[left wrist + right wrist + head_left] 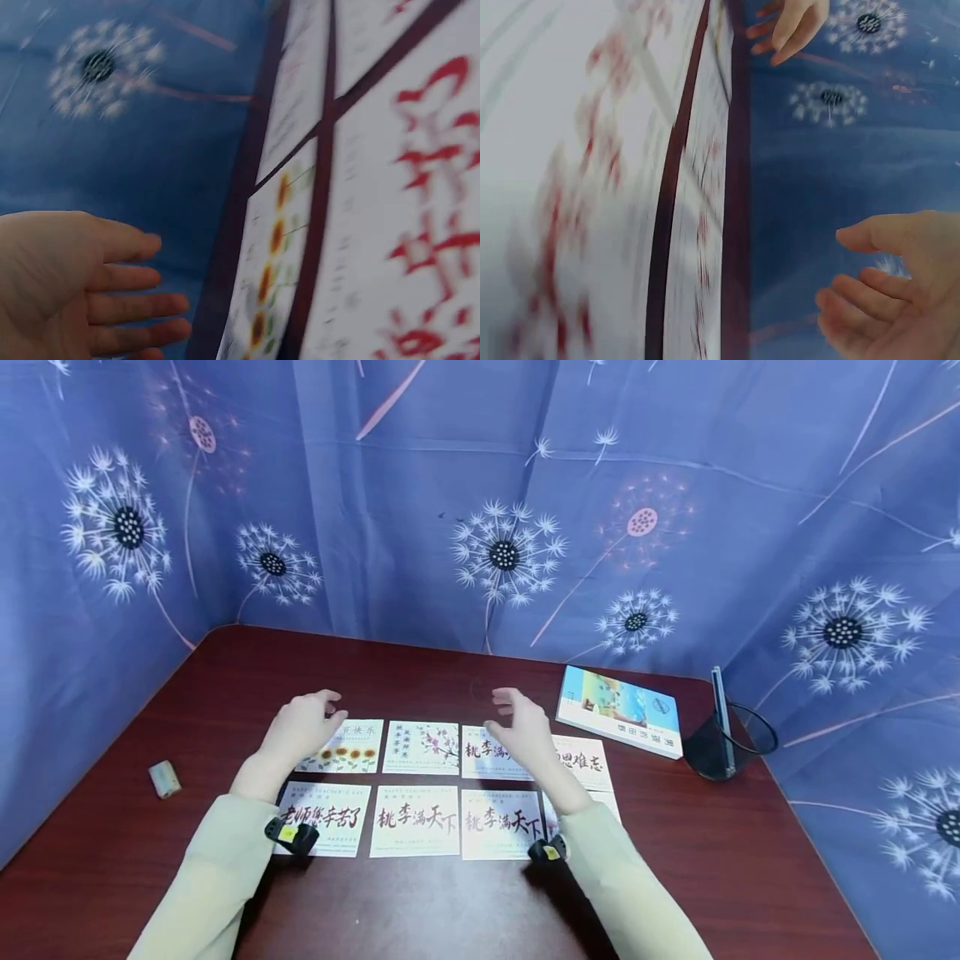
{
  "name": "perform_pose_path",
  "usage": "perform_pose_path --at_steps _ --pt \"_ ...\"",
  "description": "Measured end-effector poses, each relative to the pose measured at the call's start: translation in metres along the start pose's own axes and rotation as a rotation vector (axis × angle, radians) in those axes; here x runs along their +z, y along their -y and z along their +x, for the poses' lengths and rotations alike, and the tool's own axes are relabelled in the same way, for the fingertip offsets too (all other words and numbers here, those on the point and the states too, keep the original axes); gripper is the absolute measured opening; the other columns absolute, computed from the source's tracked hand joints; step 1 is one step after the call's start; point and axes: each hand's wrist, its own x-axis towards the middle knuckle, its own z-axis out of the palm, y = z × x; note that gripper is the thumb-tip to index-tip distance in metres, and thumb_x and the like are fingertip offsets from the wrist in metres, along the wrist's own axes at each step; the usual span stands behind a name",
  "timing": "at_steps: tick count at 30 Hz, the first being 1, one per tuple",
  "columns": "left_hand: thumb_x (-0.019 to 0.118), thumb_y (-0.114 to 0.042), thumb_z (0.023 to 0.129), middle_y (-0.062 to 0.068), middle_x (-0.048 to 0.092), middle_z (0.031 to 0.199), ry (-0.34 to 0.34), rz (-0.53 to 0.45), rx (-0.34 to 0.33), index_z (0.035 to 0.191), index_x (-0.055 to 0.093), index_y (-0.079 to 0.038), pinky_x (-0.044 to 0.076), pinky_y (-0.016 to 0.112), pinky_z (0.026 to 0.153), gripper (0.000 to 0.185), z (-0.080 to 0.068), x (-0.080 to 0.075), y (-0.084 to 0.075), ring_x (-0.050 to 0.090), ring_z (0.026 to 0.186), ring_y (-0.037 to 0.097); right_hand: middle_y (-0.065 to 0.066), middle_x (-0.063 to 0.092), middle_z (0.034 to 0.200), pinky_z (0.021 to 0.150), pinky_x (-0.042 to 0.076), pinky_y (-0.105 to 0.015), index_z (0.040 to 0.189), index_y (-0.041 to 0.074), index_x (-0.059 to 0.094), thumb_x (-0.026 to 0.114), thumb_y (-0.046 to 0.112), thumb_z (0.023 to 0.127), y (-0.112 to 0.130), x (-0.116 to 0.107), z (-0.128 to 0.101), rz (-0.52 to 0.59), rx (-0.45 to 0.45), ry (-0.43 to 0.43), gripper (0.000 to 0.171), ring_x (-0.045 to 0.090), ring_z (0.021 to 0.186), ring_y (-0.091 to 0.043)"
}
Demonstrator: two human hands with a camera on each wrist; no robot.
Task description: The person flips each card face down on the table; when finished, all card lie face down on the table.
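Printed cards lie in two rows on the dark red table. My left hand [297, 727] hovers by the sunflower card [352, 752] at the left of the back row, its fingers loosely extended and holding nothing. Over the back row's card with red lettering [480, 753] is my right hand [523, 735], also holding nothing, its fingers slightly bent. Between the hands lies a plum blossom card [422, 748]. In front are a lettered card [322, 820] near my left wrist and more lettered cards [415, 822]. My right forearm partly covers the cards at the right.
A book with a blue and white cover [621, 710] lies at the back right. Beside it stands a black mesh pen holder [705, 747] with a flat item upright in it. A small pale block [164, 779] rests at the left. Blue dandelion curtains [405, 543] hang behind the table.
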Motion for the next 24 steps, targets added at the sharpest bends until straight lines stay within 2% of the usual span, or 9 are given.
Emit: perform_pose_path --at_steps 3,6,12,18,24 --pt "0.054 -0.018 0.097 0.029 0.067 0.109 0.011 -0.088 -0.078 0.126 0.055 0.012 0.052 0.052 0.079 0.041 0.000 -0.007 0.012 0.066 0.092 0.041 -0.018 0.069 0.117 0.089 0.055 -0.039 0.126 -0.003 0.059 0.073 0.001 0.080 0.011 0.018 0.007 0.173 0.035 0.067 0.048 0.068 0.103 -0.031" --pt "0.052 -0.020 0.098 0.031 0.064 0.115 0.040 -0.171 -0.172 0.127 0.054 0.013 0.050 0.054 0.086 0.044 -0.002 -0.012 0.021 0.063 0.102 0.043 -0.021 0.068 0.118 0.087 0.056 -0.035 0.126 -0.006 0.057 0.071 -0.003 0.079 0.022 0.036 0.012 0.335 0.087 0.160 0.049 0.068 0.104 -0.032" --pt "0.047 -0.022 0.100 0.032 0.061 0.121 0.107 -0.291 -0.331 0.131 0.051 0.013 0.051 0.049 0.088 0.048 -0.007 -0.012 0.034 0.066 0.104 0.038 -0.023 0.063 0.127 0.090 0.056 -0.033 0.132 -0.007 0.054 0.067 -0.005 0.084 0.039 0.063 0.017 0.539 0.204 0.338 0.050 0.065 0.112 -0.034" --pt "0.046 -0.020 0.100 0.032 0.062 0.122 0.123 -0.414 -0.377 0.131 0.048 0.018 0.050 0.048 0.095 0.049 -0.013 -0.010 0.043 0.069 0.101 0.034 -0.026 0.058 0.132 0.095 0.053 -0.035 0.136 -0.008 0.048 0.061 -0.008 0.085 0.047 0.084 0.019 0.697 0.321 0.475 0.053 0.060 0.120 -0.035" --pt "0.046 -0.020 0.101 0.030 0.067 0.113 0.113 -0.474 -0.368 0.129 0.047 0.021 0.057 0.037 0.083 0.050 -0.014 -0.010 0.045 0.072 0.088 0.026 -0.027 0.056 0.134 0.100 0.050 -0.036 0.138 -0.010 0.045 0.056 -0.011 0.086 0.051 0.095 0.018 0.792 0.400 0.540 0.053 0.059 0.122 -0.035"
